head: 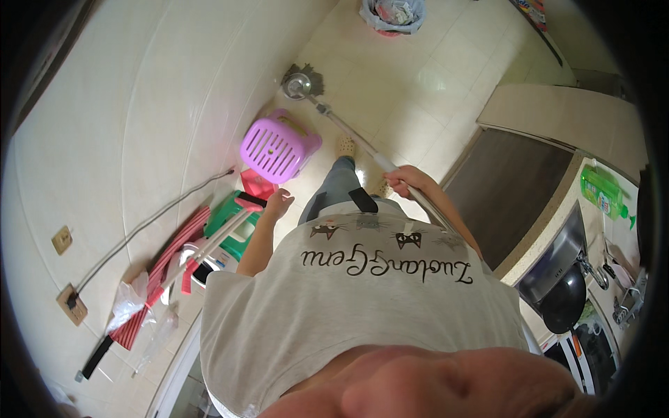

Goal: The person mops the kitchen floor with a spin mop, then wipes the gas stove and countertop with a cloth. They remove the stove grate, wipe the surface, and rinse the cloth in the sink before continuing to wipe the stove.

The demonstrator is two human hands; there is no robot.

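My right hand [407,180] grips the pale pole of a mop [355,137] in front of my body. The pole slants away to the far left. Its round metal mop head [298,86], with dark grey strands around it, rests on the tiled floor [397,78] by the wall. My left hand [279,202] hangs at my left side, its fingers loosely bent and with nothing visible in them. Just beyond it sits a lilac plastic stool [277,149] with a slotted top. A red plastic dustpan [257,184] lies between that stool and my left hand.
To my left are a green plastic stool [230,222], a pink-and-white handle [204,248] and a red striped folded item [162,271]. A cable [151,222] runs along the wall. Ahead stands a lined bin [394,23]. A counter with a sink [556,251] is at right.
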